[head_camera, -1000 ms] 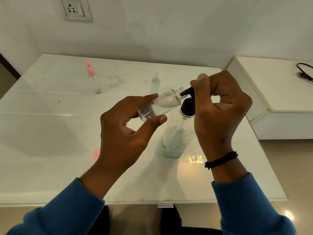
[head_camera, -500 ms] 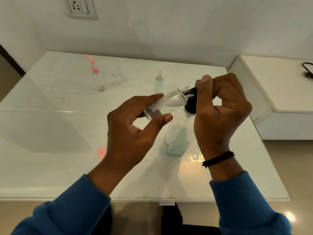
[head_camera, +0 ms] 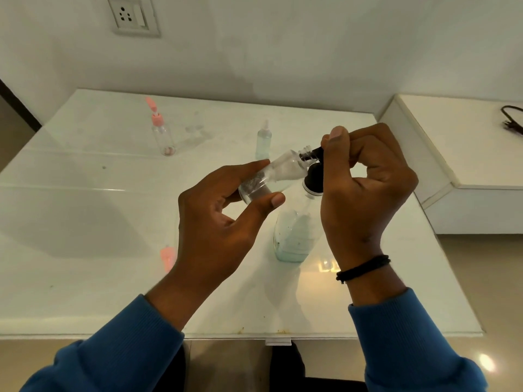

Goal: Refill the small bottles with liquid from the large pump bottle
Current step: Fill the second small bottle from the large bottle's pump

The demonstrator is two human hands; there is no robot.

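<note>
- A wall socket (head_camera: 132, 17) sits high on the white wall, above the far left part of the table (head_camera: 85, 210).
- On the far left of the glossy white table stands a clear small bottle with a pink pump top (head_camera: 162, 128), upright, well apart from both hands.
- Nearer the front edge, a pink cap (head_camera: 167, 257) lies on the table, partly hidden behind the left hand's wrist.
- The left hand (head_camera: 220, 222) holds a clear small bottle (head_camera: 273, 176) above the table, thumb under its base end and forefinger along its upper side; the bottle is tilted, its threaded neck pointing up and to the right.
- Behind that held bottle, a small spray bottle with pale liquid (head_camera: 263, 137) stands upright farther back on the table.
- The large pump bottle (head_camera: 294, 236) stands on the table between the two hands, with pale greenish liquid low in it; its black pump head (head_camera: 314, 176) is partly covered by the right hand.
- The black nozzle reaches into the mouth of the tilted small bottle.
- The right hand (head_camera: 365, 190) is curled over the pump head, thumb tip pressed on the nozzle's top; a black band (head_camera: 363, 268) circles its wrist.
- To the right, a lower white ledge (head_camera: 467, 154) adjoins the table, with a dark cable (head_camera: 512, 120) lying at its far end.
</note>
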